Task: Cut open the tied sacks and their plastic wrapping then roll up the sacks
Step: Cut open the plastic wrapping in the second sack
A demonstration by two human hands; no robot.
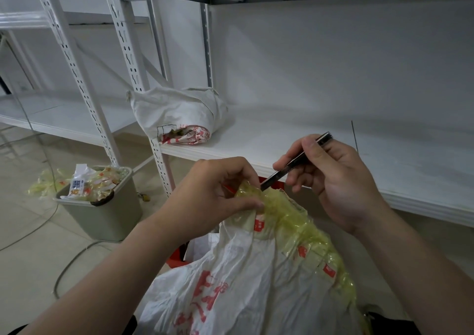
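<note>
Nearest the camera, a white sack with red print lies crumpled at the bottom centre. A band of yellowish plastic wrapping runs along its upper right side up to a bunched top end.

The left hand comes in from the lower left with the forearm angled upward. Its fingers are curled and its thumb is pressed forward, pinching the bunched end of the plastic wrapping.

The right hand enters from the lower right, palm turned toward the left hand. It is clamped pen-fashion on a slim dark knife. The knife slants down and to the left, and its tip meets the wrapping just beside the left hand's fingertips.

A red item shows under the sack, mostly hidden; what it is cannot be told.

On the floor to the left stands a grey-green bin, heaped with plastic scraps. More scraps lie on the floor against its far left side. A cable trails across the floor in front of the bin.

Beyond the hands is a white shelf board. A rolled sack rests at its front left corner, just beside the slotted upright post, with its open printed end facing the front edge.
</note>
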